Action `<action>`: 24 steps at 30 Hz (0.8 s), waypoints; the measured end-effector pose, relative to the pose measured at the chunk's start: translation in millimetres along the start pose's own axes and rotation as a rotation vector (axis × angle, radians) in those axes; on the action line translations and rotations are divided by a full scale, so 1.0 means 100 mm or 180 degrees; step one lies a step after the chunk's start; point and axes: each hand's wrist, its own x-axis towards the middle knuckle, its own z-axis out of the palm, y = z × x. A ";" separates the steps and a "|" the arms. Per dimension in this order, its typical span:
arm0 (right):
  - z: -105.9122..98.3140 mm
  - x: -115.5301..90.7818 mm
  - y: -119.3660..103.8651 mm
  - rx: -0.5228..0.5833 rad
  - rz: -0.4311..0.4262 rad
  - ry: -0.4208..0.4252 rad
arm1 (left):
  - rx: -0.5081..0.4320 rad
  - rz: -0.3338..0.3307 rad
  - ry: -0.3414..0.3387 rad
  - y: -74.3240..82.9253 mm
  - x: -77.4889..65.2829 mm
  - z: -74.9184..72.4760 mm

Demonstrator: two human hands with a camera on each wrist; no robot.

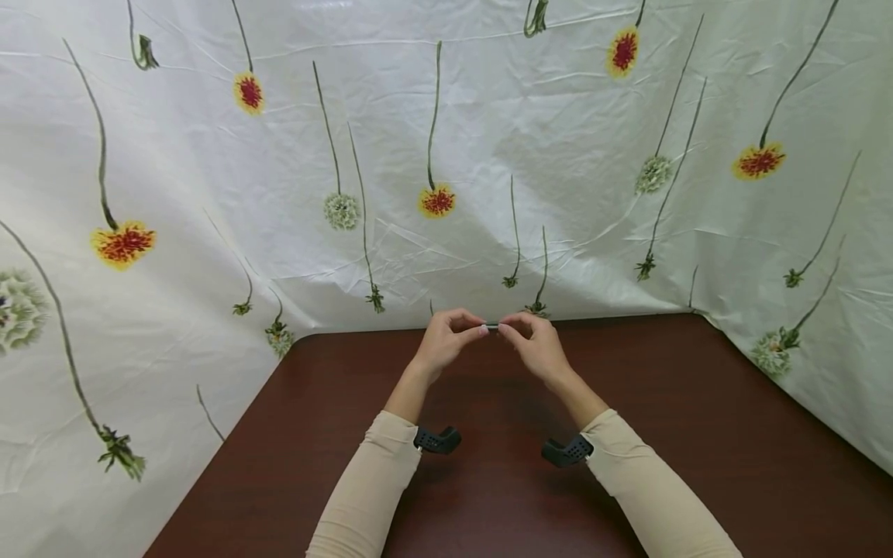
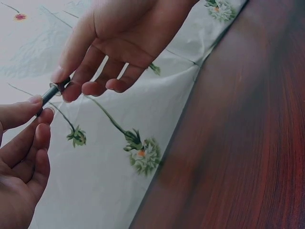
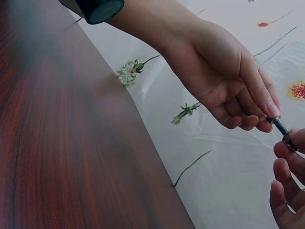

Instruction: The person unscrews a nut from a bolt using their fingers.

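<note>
A small metal bolt (image 1: 491, 326) with a threaded shank spans the gap between the two hands, held above the far part of the table. My left hand (image 1: 446, 341) pinches one end between thumb and fingertips. The other end is in the thumb-and-finger grip of my right hand (image 1: 537, 349). In the left wrist view, the bolt's shank (image 2: 48, 94) slants up from the left hand (image 2: 21, 162) to a ring-like collar at the right fingertips. The right wrist view shows the shank (image 3: 280, 126) too, with the right hand (image 3: 290, 171) below. Fingertips hide both bolt ends.
Beneath the hands is a dark reddish-brown table (image 1: 488, 496). A pale flower-printed cloth (image 1: 558, 139) hangs behind the table and along its sides. Black straps with devices sit on the left wrist (image 1: 437, 440) and right wrist (image 1: 567, 450).
</note>
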 end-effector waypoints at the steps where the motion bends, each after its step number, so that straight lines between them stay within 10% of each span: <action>1: 0.00 0.00 0.00 -0.0007 -0.0013 0.0002 | 0.0003 0.0010 0.0001 0.00 0.00 0.00; 24: -0.01 0.00 -0.01 -0.0002 0.0055 -0.0072 | 0.0069 -0.0014 0.0000 0.00 0.00 0.01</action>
